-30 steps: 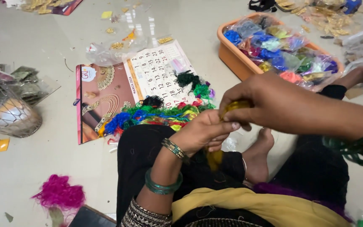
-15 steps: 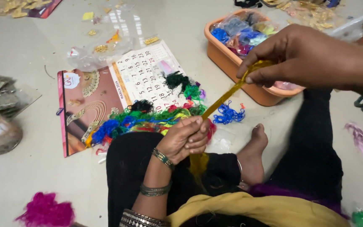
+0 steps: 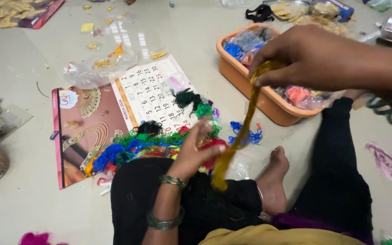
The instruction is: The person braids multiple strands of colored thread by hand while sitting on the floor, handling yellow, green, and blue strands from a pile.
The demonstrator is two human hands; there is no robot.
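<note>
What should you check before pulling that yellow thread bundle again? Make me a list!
1. Right hand pinches the top of the yellow thread bundle: ok.
2. Left hand grips the bundle lower down: ok, it touches the strand near its fingertips.
3. Bundle hangs stretched between both hands, with its tail loose below the left hand: ok.
4. Bundle free of the pile of coloured threads: cannot tell, the left hand lies right against the pile.
5. Orange tray clear of the strand: not ok, the strand passes in front of its wall.
</note>
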